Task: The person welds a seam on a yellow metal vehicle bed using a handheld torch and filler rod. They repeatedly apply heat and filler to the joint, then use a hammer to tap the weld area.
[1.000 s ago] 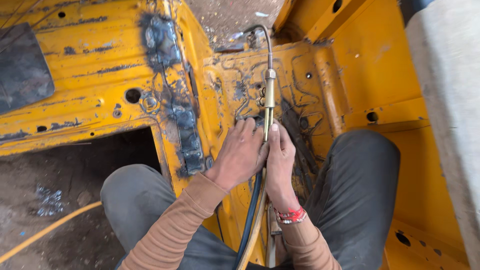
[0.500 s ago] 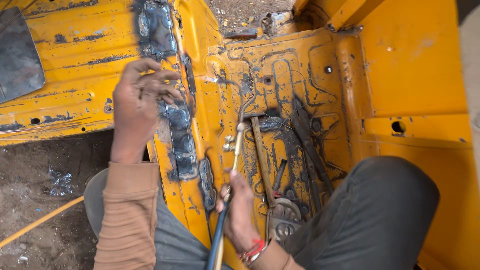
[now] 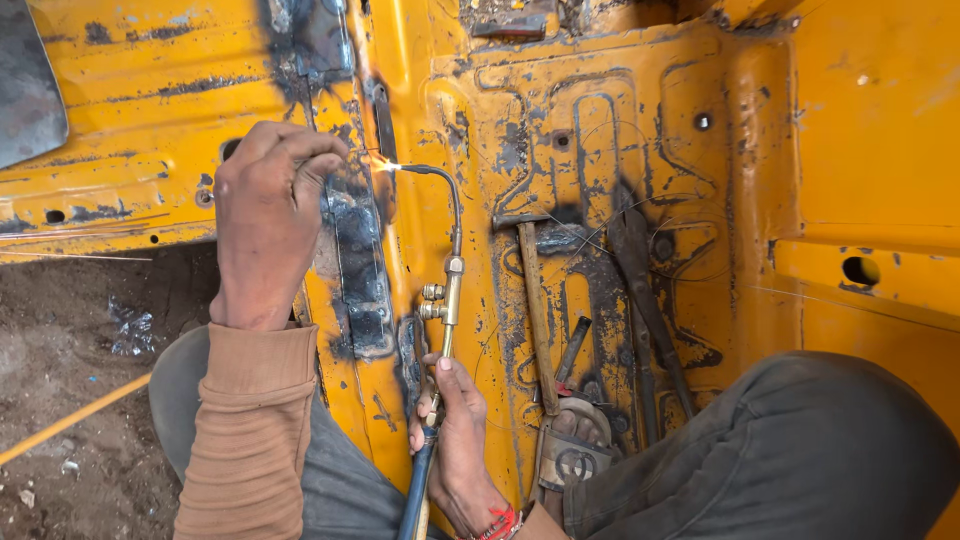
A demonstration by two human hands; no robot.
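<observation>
torch [image 3: 445,290] | brass, curved neck | lit tip at blackened seam | upright

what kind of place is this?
Likely an informal vehicle body repair yard. The right hand holds a lit gas torch against a scorched yellow body panel, a hammer lies on it, and bare dirt ground lies beside it.

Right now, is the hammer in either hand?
No. The hammer lies untouched on the yellow panel, while the right hand grips the torch and the left hand rests near the flame.
</observation>
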